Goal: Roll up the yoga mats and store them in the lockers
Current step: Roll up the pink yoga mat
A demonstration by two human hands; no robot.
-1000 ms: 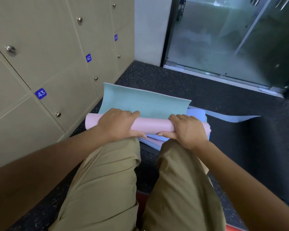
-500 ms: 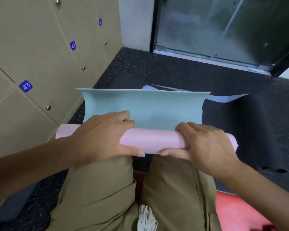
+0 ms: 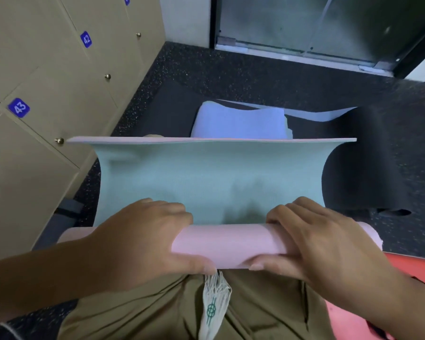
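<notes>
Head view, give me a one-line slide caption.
Both hands, left and right, grip a pink-and-teal yoga mat mid-roll beside lockers.

Head view — looks forward-down, close over lap.

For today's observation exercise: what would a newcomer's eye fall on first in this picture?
The half-rolled mat at centre: pink outside, teal inside, its loose flap standing up. The left hand and right hand grip the roll over the knees. Beige lockers with blue number tags line the left wall.
</notes>
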